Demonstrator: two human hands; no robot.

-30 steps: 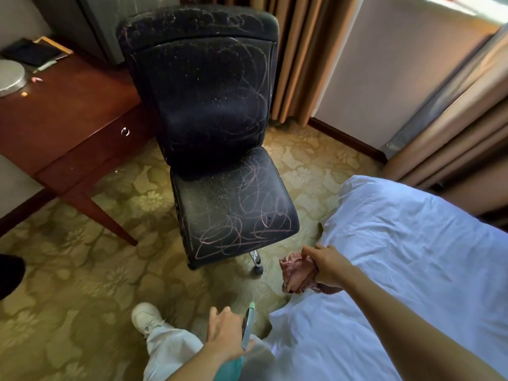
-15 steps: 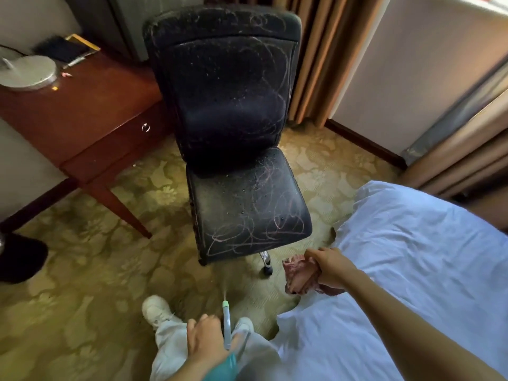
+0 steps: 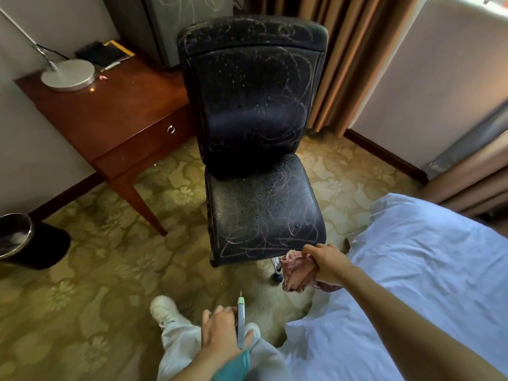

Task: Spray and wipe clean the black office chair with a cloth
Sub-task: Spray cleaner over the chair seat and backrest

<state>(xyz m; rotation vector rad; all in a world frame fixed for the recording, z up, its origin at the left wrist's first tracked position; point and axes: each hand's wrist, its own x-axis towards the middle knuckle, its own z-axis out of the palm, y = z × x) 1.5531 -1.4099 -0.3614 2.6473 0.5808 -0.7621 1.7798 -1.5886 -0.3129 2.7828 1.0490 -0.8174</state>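
The black office chair (image 3: 255,127) stands in the middle of the room, facing me. Its seat and backrest carry pale pink scribbles and small droplets. My left hand (image 3: 220,334) grips a teal spray bottle (image 3: 240,323) low in the view, its pale green nozzle pointing up toward the seat's front edge. My right hand (image 3: 328,264) holds a bunched pink cloth (image 3: 295,270) just off the seat's front right corner, beside a chair caster.
A brown wooden desk (image 3: 115,116) with a round lamp base (image 3: 68,75) stands left of the chair. A black waste bin (image 3: 24,240) sits at far left. A white-sheeted bed (image 3: 412,270) fills the right. Curtains hang behind. My white shoe (image 3: 163,307) rests on patterned carpet.
The view has shifted so the chair sits further right. My left hand with the bottle lowered, then rose slightly; a faint mist showed at the nozzle half a second ago. The cloth hand stays put.
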